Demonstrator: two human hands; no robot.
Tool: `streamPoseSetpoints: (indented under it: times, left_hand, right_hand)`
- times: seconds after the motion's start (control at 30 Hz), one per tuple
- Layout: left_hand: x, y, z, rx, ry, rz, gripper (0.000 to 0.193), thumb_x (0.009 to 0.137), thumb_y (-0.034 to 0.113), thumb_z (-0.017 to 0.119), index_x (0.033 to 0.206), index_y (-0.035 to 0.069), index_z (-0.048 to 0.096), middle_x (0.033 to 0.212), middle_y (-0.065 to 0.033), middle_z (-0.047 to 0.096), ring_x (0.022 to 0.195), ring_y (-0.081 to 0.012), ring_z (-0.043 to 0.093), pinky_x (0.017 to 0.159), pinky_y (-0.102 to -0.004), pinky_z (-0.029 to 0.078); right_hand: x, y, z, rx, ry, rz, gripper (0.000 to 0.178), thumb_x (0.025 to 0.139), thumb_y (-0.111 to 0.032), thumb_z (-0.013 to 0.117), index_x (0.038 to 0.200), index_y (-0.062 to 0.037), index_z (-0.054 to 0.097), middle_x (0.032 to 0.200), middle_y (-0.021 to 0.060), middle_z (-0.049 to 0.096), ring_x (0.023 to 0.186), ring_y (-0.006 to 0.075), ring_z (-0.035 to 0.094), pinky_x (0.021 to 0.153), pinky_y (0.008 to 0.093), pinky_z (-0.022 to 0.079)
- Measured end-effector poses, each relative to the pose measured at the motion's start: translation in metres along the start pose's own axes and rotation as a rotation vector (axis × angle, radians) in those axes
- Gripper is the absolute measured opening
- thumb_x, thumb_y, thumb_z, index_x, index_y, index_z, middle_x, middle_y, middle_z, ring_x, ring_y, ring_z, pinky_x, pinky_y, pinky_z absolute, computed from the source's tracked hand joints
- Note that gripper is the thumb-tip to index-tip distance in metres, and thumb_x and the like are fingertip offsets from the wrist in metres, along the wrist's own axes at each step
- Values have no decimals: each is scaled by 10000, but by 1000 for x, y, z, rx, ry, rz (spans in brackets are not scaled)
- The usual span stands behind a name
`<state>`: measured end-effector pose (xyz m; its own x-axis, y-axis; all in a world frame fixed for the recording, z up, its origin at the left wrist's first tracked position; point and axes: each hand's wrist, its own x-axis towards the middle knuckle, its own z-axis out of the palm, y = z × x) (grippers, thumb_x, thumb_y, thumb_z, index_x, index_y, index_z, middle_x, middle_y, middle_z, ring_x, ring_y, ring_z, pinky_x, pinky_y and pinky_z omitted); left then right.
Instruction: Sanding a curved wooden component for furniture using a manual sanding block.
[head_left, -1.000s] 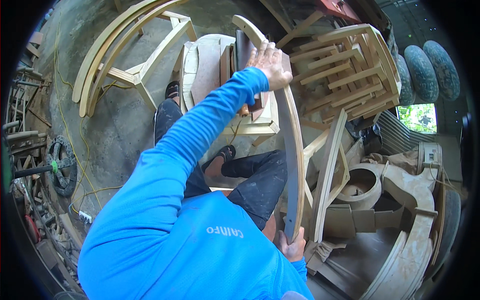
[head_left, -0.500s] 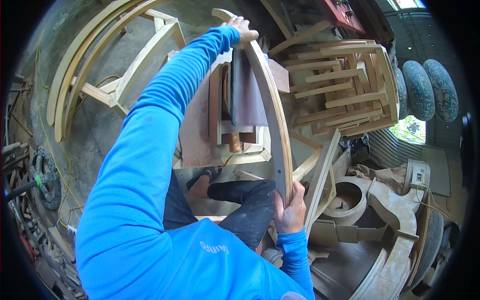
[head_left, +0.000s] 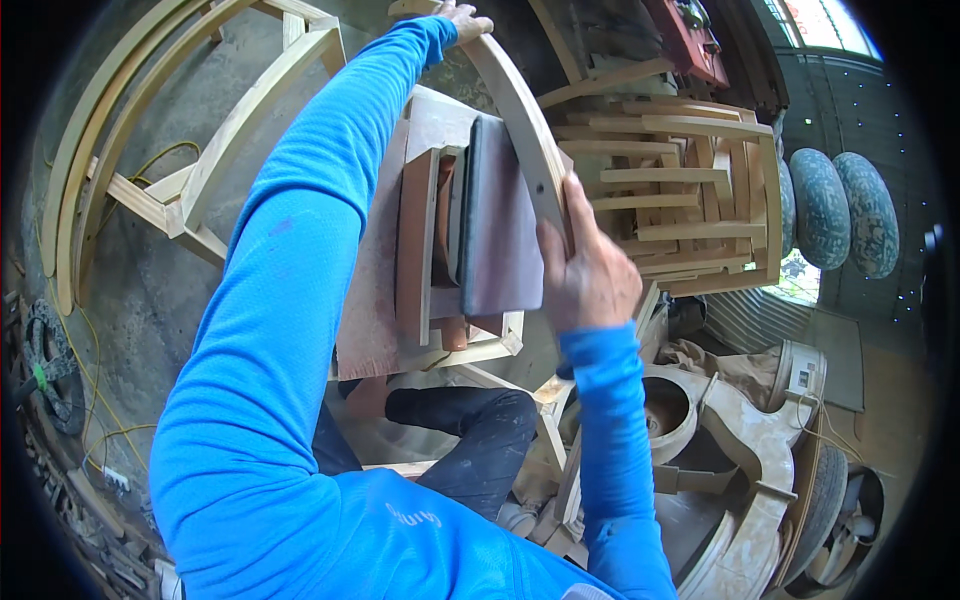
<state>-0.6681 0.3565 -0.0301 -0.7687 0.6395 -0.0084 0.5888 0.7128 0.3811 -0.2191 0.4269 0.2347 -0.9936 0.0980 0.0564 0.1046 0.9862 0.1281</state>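
Note:
A long curved plywood piece runs away from me, its flat grey side facing left with a small hole near the close end. At its far end my left hand is closed over the top. My right hand, slightly blurred, grips the near end with the thumb on the left face and the fingers along the right edge. The piece lies along the right side of an upright sanding belt with a dark edge. Whether wood and belt touch, I cannot tell. Beside the belt stands a wooden housing on a worn board.
Curved wooden frames stand on the floor at the left. To the right is a stack of wooden frames, with dusty tires behind. A dusty curved machine casing sits at the lower right. A yellow cord crosses the left floor.
The curved plywood piece has moved away from me, and both hands went with it. My right hand and forearm have come far forward. The whole view has shifted a little.

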Motion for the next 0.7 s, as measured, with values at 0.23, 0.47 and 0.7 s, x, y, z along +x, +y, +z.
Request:
streamPoseSetpoints:
  times: [0.23,0.47,0.7]
  left_hand:
    - [-29,-21,2,20,447,-21,331,951,420,596,1240,330,729,1553,-265,433,1423,-592,332,1208,-644,241]
    - [-85,17,-83,-527,347,-424,876,830,523,639,1535,40,445,1617,-264,325,1555,-384,194,1240,-602,202]
    - [-176,133,-107,-299,200,-436,827,891,500,517,1607,130,333,1716,-169,158,1599,-324,90,1271,-555,77]
  right_hand:
    - [90,-47,27,75,-28,33,539,976,-443,593,1494,-327,501,1129,184,746,1048,410,709,912,519,550]
    - [103,-58,43,41,67,-52,517,992,-379,596,1485,-267,492,1025,173,756,942,390,736,809,508,572]
    - [-3,-12,22,124,53,-51,661,928,-310,676,1537,-283,421,976,161,729,844,386,721,738,507,569]
